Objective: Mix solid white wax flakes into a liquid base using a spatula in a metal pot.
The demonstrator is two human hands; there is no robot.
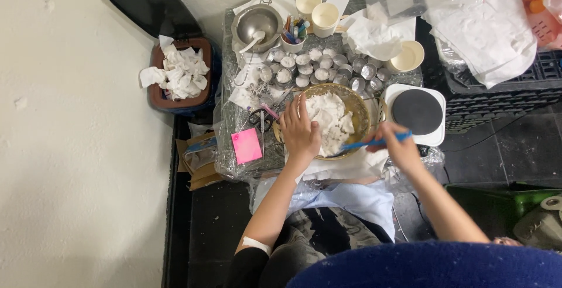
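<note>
A gold-coloured bowl point(358, 108) sits at the near edge of a small table and holds white chunky lumps point(329, 119). My left hand point(299, 131) rests flat on the bowl's left rim, fingers spread and touching the white lumps. My right hand point(398, 146) is closed on a thin blue tool point(374, 143) whose tip points into the bowl from the right. Several small round metal cups point(319, 68) stand in rows behind the bowl.
A white hot plate with a black disc point(417, 112) stands right of the bowl. A steel bowl with a spoon point(256, 26), pale paper cups point(325, 16), crumpled tissue point(374, 36), a pink note point(246, 146) and scissors point(259, 118) crowd the table. A bin of tissues point(178, 74) stands left.
</note>
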